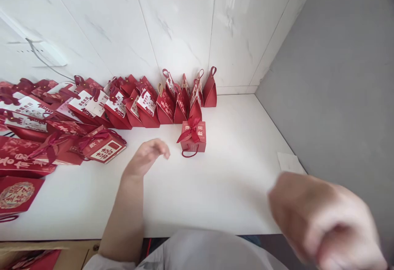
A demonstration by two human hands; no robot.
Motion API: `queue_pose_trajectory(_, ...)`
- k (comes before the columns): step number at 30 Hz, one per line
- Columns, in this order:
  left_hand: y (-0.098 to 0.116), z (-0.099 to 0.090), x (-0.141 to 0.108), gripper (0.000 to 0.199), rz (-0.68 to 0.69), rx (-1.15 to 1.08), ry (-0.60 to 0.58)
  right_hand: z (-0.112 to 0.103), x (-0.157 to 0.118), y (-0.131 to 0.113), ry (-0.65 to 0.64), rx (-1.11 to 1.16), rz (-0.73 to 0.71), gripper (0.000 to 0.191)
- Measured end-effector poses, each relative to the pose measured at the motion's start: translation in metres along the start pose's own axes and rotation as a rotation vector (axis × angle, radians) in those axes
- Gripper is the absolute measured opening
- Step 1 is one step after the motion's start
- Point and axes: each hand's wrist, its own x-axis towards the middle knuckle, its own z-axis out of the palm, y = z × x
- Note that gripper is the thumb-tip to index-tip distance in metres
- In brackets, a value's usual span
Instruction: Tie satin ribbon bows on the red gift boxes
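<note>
A small red gift box (194,140) with a ribbon bow on top and a cord handle at its front stands alone on the white table (215,196). To its left, my left hand (149,155) hovers with loosely curved fingers and nothing visible in them; a gap separates it from the box. My right hand (326,220) is raised close to the camera at the lower right, blurred by motion. Its fingers look curled, but whether anything is inside them cannot be made out.
Red triangular gift boxes (149,106) line the tiled wall. More red boxes (103,145) crowd the left side. A white paper piece (291,162) lies near a grey panel (335,77) at right. An open cardboard box (72,257) sits below the table's front edge.
</note>
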Motion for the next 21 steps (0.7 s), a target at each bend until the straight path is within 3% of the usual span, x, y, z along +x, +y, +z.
queue_pose_trajectory(1,-0.013,0.005,0.014,0.039,-0.009,0.114,0.125,0.003,0.01,0.01,-0.187,0.188,0.003,0.013)
queue_pose_trajectory(2,-0.026,0.011,0.025,0.041,-0.005,0.227,0.247,0.009,0.02,0.024,-0.181,0.279,0.075,0.012)
queue_pose_trajectory(3,-0.039,0.016,0.032,0.043,0.016,0.343,0.358,0.018,0.031,0.041,-0.088,0.318,0.145,0.011)
queue_pose_trajectory(5,-0.064,0.024,0.04,0.054,0.091,0.496,0.485,0.045,0.05,0.08,0.281,0.386,0.252,0.006)
queue_pose_trajectory(7,-0.084,0.028,0.042,0.063,0.117,0.524,0.463,0.077,0.064,0.117,0.632,0.451,0.284,0.022)
queue_pose_trajectory(8,-0.092,0.029,0.043,0.066,0.113,0.52,0.426,0.092,0.07,0.133,0.703,0.466,0.307,0.031)
queue_pose_trajectory(11,-0.104,0.029,0.042,0.068,0.105,0.505,0.326,0.123,0.087,0.161,0.724,0.5,0.378,0.063)
queue_pose_trajectory(14,-0.102,0.029,0.039,0.062,0.111,0.485,0.245,0.133,0.106,0.168,0.712,0.513,0.335,0.084)
queue_pose_trajectory(17,-0.098,0.033,0.035,0.058,0.1,0.563,0.2,0.133,0.12,0.164,0.735,0.559,0.263,0.081)
queue_pose_trajectory(21,-0.096,0.044,0.032,0.067,0.169,0.669,0.149,0.135,0.122,0.155,0.898,0.527,0.279,0.064)
